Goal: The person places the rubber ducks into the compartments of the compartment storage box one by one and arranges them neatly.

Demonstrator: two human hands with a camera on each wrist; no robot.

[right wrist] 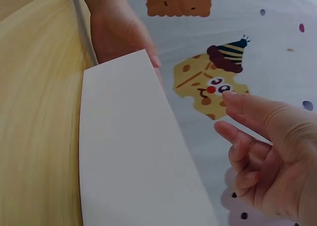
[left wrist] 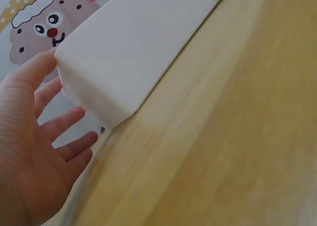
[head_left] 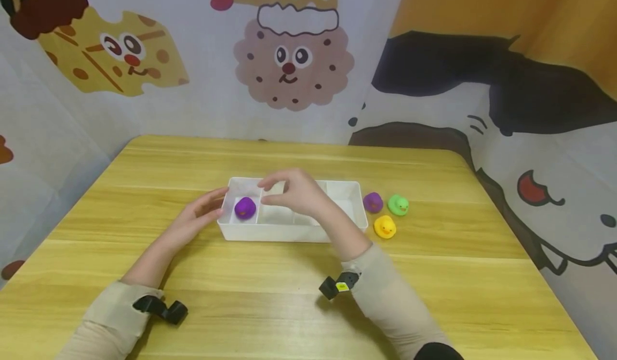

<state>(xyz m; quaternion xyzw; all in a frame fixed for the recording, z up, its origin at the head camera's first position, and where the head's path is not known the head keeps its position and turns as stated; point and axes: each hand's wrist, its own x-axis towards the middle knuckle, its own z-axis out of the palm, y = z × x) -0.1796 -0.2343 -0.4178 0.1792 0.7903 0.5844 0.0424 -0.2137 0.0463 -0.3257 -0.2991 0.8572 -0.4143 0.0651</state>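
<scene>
A long white divided box point(head_left: 277, 233) lies across the table, with a purple toy duck point(head_left: 245, 208) in its left-end compartment. My left hand point(head_left: 198, 215) rests its fingertips against the box's left end; in the left wrist view the thumb meets the corner and the other fingers spread beside the end wall. Over the box's middle is my right hand point(head_left: 296, 193), thumb and forefinger apart with nothing between them. The right wrist view shows its other fingers point(right wrist: 246, 182) loosely bent. Right of the box sit another purple duck point(head_left: 373, 202), a green duck point(head_left: 398, 205) and a yellow duck point(head_left: 385, 227).
The wood-grain table point(head_left: 270, 306) extends around the box on all sides. Behind it hangs a cloth backdrop point(head_left: 193, 119) printed with cartoon food and an animal face. Dark wrist devices are strapped over both sleeves point(head_left: 385, 290).
</scene>
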